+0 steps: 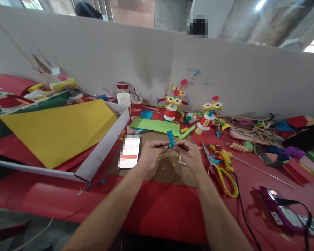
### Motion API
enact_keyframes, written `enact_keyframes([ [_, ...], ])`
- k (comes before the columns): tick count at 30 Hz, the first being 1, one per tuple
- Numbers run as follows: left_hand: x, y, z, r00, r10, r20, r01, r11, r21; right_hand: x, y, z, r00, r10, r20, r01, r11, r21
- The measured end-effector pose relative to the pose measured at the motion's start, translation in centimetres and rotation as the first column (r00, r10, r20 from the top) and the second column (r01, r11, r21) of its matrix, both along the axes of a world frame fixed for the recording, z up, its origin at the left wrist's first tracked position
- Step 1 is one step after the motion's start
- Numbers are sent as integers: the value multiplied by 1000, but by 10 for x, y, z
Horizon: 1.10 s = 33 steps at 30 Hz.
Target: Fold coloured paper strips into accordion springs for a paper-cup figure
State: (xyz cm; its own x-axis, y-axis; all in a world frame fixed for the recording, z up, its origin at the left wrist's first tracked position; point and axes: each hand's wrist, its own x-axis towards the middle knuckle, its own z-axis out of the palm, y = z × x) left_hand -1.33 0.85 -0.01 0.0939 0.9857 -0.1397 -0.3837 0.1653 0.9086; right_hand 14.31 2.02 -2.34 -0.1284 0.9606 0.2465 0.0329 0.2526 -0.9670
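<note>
Both my hands meet over a brown cardboard mat (170, 170) on the red table. My left hand (152, 153) and my right hand (189, 153) pinch together the ends of a blue paper strip (170, 138) and a green paper strip (185, 134). The blue strip stands upright between my fingertips, and the green one slants up to the right. Fingers of both hands are curled closed on the strips.
Scissors with yellow handles (221, 170) and a yellow glue gun (225, 155) lie right of my hands. A phone (130, 151) lies to the left. A white box lid (104, 146) holds yellow paper (60, 129). Paper-cup robot figures (172, 104) and a green sheet (157, 125) sit behind. A purple tool (279, 209) lies at right.
</note>
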Motion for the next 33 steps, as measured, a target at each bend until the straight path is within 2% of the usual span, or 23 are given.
enact_keyframes([
  [9,-1,-2,-1,991,-6,-133,9,1000,17,-4,-2,5,999,-54,1,54,999,-6],
  [14,-2,-3,0,990,-46,-137,51,998,39,-4,-3,9,999,-50,-1,50,999,1],
  [17,-1,-3,-1,991,-18,-131,29,996,80,-5,-4,7,999,-53,12,53,999,0],
  [20,1,-2,-2,996,17,-82,-12,998,54,-8,-6,5,997,-61,38,60,998,19],
  [23,2,-1,-2,999,24,42,-25,1000,17,-14,-8,4,995,-93,-45,94,995,21],
  [27,2,0,-4,993,77,90,-82,996,44,-23,-10,5,976,-130,-177,113,988,-103],
  [30,3,0,-6,995,89,48,-92,993,70,-27,-11,5,986,-120,-119,102,984,-149],
  [33,4,0,-7,992,127,6,-127,989,78,-27,-12,4,997,-82,5,82,990,-116],
])
